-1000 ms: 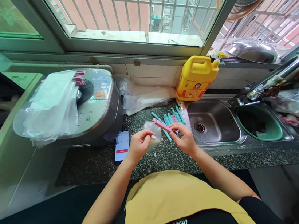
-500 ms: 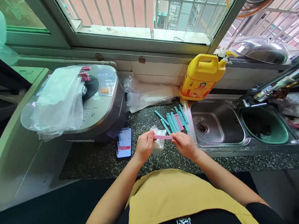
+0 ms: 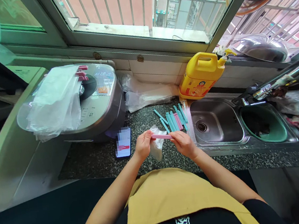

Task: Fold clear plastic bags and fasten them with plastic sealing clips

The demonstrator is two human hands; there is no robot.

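Between my two hands a pink bag sealing clip is held level over the counter. My left hand pinches its left end, and my right hand grips its right end. A clear plastic bag passes through the clip, its upper part bunched behind and its lower part hanging below. Whether the clip is fully closed on the bag is too small to tell. Just behind my right hand lie several teal clips and a few pink clips on the speckled counter.
A phone lies left of my left hand. Plastic bags with pink clips rest on a rice cooker. More clear bags lie along the wall. A yellow jug stands behind the sink, which holds a green basin.
The bag's lower part now hangs further down below the clip. Both hands keep their hold on the clip and have shifted very slightly left.
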